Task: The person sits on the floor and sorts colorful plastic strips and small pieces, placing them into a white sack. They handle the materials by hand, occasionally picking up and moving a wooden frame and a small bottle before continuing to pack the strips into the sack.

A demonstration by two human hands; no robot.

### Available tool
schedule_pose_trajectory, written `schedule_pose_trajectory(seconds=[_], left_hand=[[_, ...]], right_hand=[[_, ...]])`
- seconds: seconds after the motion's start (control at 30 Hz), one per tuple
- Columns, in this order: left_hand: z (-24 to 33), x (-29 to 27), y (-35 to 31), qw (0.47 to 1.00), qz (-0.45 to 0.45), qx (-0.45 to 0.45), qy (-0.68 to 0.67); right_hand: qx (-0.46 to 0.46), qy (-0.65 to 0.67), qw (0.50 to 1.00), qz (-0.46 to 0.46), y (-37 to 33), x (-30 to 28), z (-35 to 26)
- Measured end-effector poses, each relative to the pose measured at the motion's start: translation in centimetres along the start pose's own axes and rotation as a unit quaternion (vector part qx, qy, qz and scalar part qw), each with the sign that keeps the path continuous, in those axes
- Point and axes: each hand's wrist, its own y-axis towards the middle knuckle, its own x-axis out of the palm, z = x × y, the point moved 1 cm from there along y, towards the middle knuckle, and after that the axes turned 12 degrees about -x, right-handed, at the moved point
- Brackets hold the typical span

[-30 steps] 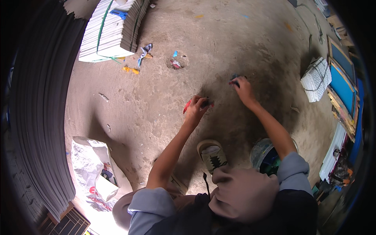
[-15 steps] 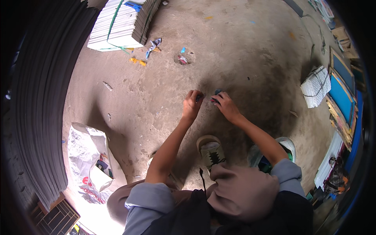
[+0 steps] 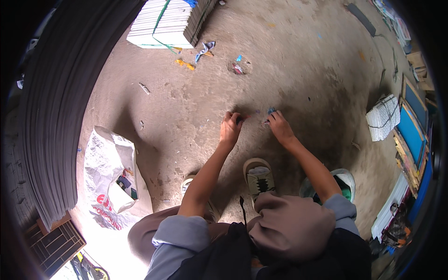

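Both hands are out in front of me above the concrete floor, a short gap between them. My left hand (image 3: 230, 128) is closed, its fingertips pinching a small dark piece (image 3: 239, 120); a thin reddish bit sticks out of it toward the right. My right hand (image 3: 281, 127) is closed too, with a small blue-and-dark piece (image 3: 271, 110) at its fingertips. What kind of pieces these are is too small to make out. At my left stands a white sack (image 3: 100, 161), its mouth showing coloured scraps. A pale bucket (image 3: 346, 179) with something green inside is beside my right forearm.
A strapped stack of white boards (image 3: 165, 28) lies at the far left, with yellow scraps (image 3: 185, 64) near it. Tall dark sheets (image 3: 56, 116) line the left side. Framed blue panels (image 3: 410, 126) and a tied white bundle (image 3: 383, 117) are at the right.
My hands have moved slightly apart. The reddish bit, earlier by my right fingers, now shows at my left fingers. The view has shifted, so the floor things appear farther right and higher.
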Motion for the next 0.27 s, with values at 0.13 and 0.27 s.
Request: schedule_pose_trajectory(seconds=[0.13,0.27], left_hand=[[-0.5,-0.6,0.0,0.998,0.0,-0.009,-0.063],[-2.3,-4.5,4.2,0.989,-0.133,0.061,-0.012]], right_hand=[[-0.001,-0.007,1.0,-0.022,0.2,-0.1,0.3],[0.109,0.092,0.99,-0.008,3.2,-1.0,-1.0]])
